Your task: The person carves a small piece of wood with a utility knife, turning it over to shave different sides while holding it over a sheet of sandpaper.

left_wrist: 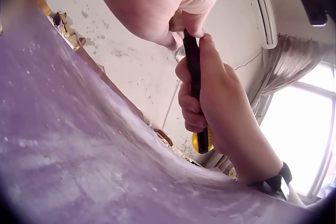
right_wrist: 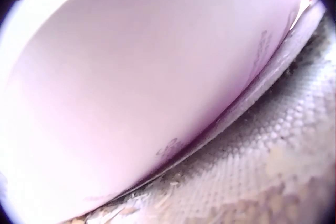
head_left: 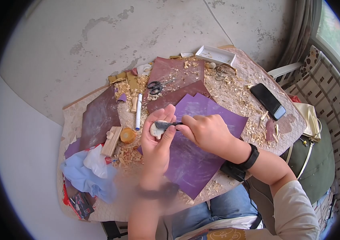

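My left hand (head_left: 156, 148) holds a small pale piece of carved wood (head_left: 156, 131) against its palm and fingers, with the thumb alongside. In my right hand (head_left: 208, 130) is a black knife (head_left: 163, 125), its blade lying across the top of the wood. The left wrist view shows the right fingers wrapped round the knife's black handle (left_wrist: 193, 71), with a yellow part (left_wrist: 202, 141) near its lower end. From there, the left hand hides the wood. Both hands are above a purple sheet (head_left: 202, 160) dusted with white. The right wrist view shows only a sheet's printed underside (right_wrist: 157, 77) and quilted cloth.
Wood shavings (head_left: 234, 104) litter the quilted tabletop. Scissors (head_left: 156, 87), a white marker (head_left: 138, 112), a wooden block (head_left: 112, 141) and a round orange-yellow object (head_left: 128, 135) sit beyond and left of the hands. A phone (head_left: 267, 101) lies right; a white tray (head_left: 216, 55) stands at the back.
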`<state>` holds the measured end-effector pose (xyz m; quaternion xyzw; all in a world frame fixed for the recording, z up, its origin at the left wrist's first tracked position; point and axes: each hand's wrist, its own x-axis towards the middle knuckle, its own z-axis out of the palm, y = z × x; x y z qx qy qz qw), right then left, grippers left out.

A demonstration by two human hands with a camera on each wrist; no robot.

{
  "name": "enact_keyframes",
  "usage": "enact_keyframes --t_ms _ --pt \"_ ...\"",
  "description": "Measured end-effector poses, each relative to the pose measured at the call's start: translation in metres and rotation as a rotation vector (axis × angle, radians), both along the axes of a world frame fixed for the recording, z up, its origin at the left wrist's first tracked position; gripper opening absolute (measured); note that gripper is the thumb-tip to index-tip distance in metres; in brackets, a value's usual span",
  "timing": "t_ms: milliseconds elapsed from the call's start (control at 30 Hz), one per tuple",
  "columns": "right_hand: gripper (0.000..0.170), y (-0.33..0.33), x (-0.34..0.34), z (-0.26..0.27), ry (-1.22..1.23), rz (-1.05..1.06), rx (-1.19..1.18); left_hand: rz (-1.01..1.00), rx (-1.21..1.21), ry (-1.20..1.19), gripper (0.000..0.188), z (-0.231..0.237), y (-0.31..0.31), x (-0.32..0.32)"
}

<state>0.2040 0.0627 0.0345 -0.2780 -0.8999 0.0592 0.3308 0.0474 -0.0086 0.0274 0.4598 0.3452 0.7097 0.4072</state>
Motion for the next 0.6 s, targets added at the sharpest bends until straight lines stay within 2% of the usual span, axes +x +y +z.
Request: enact_keyframes --t_ms 133,200,300,433,500,600 --pt "0.030 0.0042 0.0001 -0.0010 0.012 0.092 -0.130 -0.040 0.033 -0.050 0.055 -0.0005 0.0001 -0.0003" --pt "0.032 0.0054 0.0003 -0.0010 0.082 0.219 -0.285 -0.075 0.048 -0.071 0.057 -0.0007 -0.0001 -0.0022" --pt "0.035 0.0068 0.0019 0.0031 0.010 0.220 -0.366 -0.117 0.070 -0.072 0.059 -0.0007 -0.0003 -0.0043" --pt "0.033 0.0049 0.0006 0.0000 0.074 0.245 -0.300 -0.125 0.062 -0.084 0.057 -0.0015 -0.0011 -0.0045" --pt "0.032 0.0028 0.0008 0.0020 -0.037 0.123 -0.176 -0.125 0.043 -0.086 0.056 -0.0019 -0.0017 -0.0041" --pt "0.030 0.0025 0.0006 0.0009 -0.037 0.085 -0.097 -0.120 -0.005 -0.138 0.053 -0.0007 -0.0015 0.0001"
